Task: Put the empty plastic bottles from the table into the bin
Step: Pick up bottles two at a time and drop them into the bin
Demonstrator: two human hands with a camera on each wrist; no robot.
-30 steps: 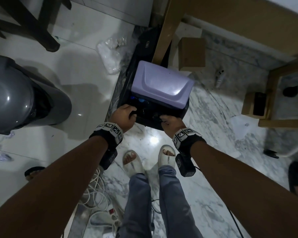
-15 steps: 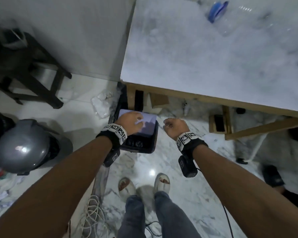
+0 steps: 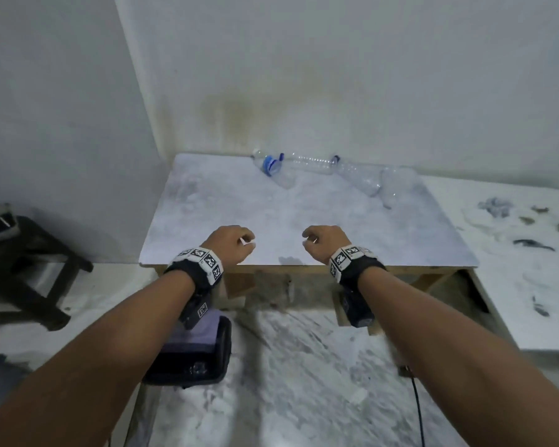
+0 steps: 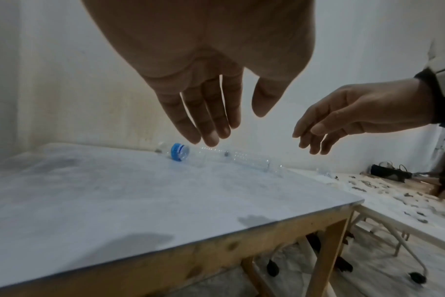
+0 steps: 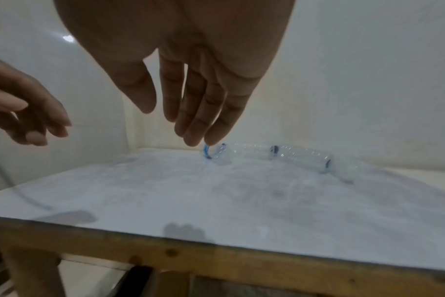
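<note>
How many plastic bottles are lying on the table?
4, all along the table's far edge: a blue-labelled bottle leftmost, then a long clear bottle, a second clear bottle, and a blurred bottle rightmost. Clear plastic may hide another.

Both hands are off the bin [image 3: 204, 353] now: a second ago they gripped its near rim, and half a second ago the left hand [image 3: 228, 241] lay on its purple lid while the right hand [image 3: 326, 243] hung beside it. They now hover with loose fingers, holding nothing, above the near edge of the table [image 3: 304, 221]. The head view lifts from the floor to the tabletop, so the clear bottles [image 3: 310, 166] (lying along the far edge) come into sight, and the bin sits low beneath the left forearm.
</note>
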